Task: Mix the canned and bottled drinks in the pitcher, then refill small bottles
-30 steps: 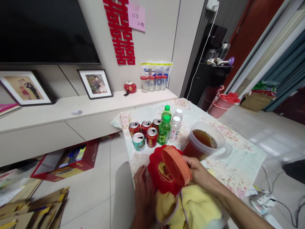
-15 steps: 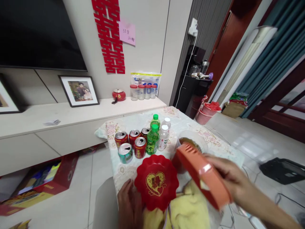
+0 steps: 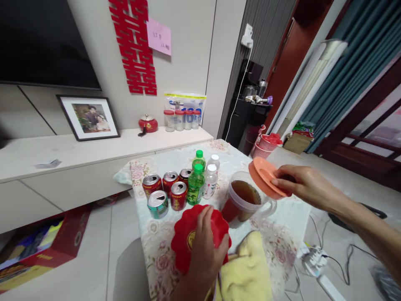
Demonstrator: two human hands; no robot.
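In the head view my right hand [image 3: 302,184] grips an orange jug lid [image 3: 265,177], held tilted in the air at the jug's upper right. Below it stands a clear plastic jug [image 3: 230,209], uncovered, with brown liquid inside and its handle toward the right. My left hand [image 3: 206,246] is over a red scalloped dish [image 3: 181,238], fingers stretched and thumb apart, hiding much of the gold heart print. Whether its fingertips touch the dish I cannot tell. A yellow cloth [image 3: 247,271] lies at the front, right of my left hand.
Several opened drink cans [image 3: 178,196] stand left of green bottles [image 3: 196,190] and clear white-capped bottles [image 3: 210,184]. A flowered cloth [image 3: 159,242] covers the table. Behind is a white cabinet [image 3: 131,146] with a photo frame [image 3: 89,118]; cables and a power strip [image 3: 330,286] lie on the right floor.
My right hand has carried the lid up and away from me, past the jug, uncovering more of the jug. My left hand has moved from the dish's left edge to over its middle.
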